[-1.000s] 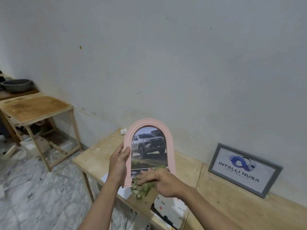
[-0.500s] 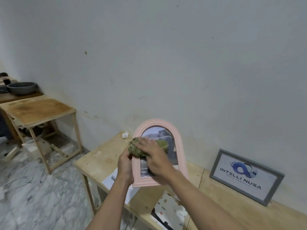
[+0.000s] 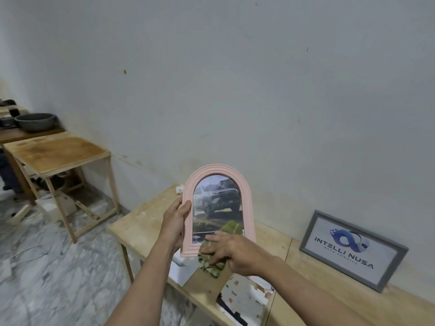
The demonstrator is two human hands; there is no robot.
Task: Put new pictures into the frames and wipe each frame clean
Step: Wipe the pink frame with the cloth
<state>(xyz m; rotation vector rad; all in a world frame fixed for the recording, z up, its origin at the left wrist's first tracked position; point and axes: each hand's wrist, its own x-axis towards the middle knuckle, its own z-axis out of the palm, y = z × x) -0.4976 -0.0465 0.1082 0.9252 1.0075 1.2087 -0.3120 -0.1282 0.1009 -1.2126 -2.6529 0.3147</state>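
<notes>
The left hand [image 3: 175,223] grips the left edge of the pink arched frame [image 3: 219,170], thumb on the front, fingers wrapped behind, holding it upright above the wooden table [image 3: 141,222]. The right hand [image 3: 231,251] reaches in from the right, palm down, fingers pressing a green cloth [image 3: 213,260] against the frame's lower front. A car picture [image 3: 217,201] sits in the frame. Far right, a grey frame [image 3: 353,249] leans on the wall [image 3: 235,90]. Loose prints [image 3: 244,300] lie near, below the hands.
</notes>
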